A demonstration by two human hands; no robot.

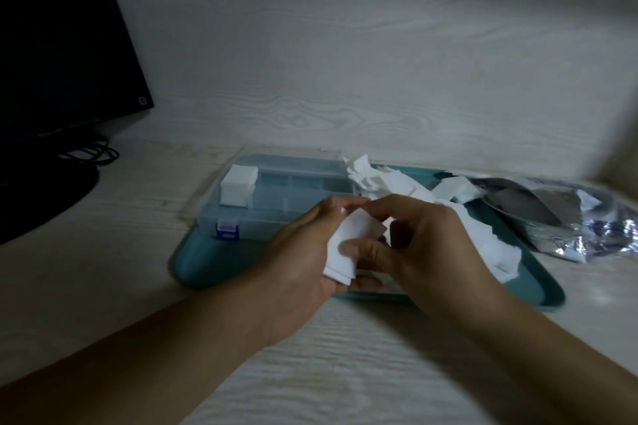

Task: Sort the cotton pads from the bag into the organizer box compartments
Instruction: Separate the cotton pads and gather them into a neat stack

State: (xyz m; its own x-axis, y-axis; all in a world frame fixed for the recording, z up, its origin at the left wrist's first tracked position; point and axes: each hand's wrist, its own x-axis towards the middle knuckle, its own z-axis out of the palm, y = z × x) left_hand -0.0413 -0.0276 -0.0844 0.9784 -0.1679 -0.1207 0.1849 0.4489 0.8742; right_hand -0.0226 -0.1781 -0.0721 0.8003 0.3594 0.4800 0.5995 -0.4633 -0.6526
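Hands meet above the teal tray [193, 262]: left hand [303, 262] cradles a cotton pad stack [348, 245], right hand [424, 252] apparently pinching its top edge.

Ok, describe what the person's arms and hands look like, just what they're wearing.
Both forearms are bare right to the bottom frame edge: no sleeves show. The left hand and right hand wear no gloves, and no rings, watch or wristband are visible. The picture is dim and slightly blurred, so small markings can't be ruled out.
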